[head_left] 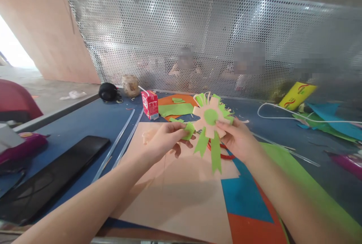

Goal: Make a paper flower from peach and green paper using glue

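Note:
A flower-shaped felt rosette (211, 117) with peach petals, a green round centre and two notched green tails hangs upright in my right hand (234, 134), pinched at its right side. Between the thumb and fingers of my left hand (168, 138) is a small green felt piece (189, 131), held just left of the rosette and apart from its centre. Below both hands lies a large peach felt sheet (175, 195). Red-handled scissors (227, 157) rest partly hidden behind the rosette's tails.
A red drink carton (149, 104) with a straw stands behind my left hand. Glue sticks (114, 144) and a black keyboard-like slab (56, 176) lie left. Blue felt (246, 191) and green felt (308, 183) spread right, near a white cable (299, 117). A perforated metal screen (181, 21) closes the back.

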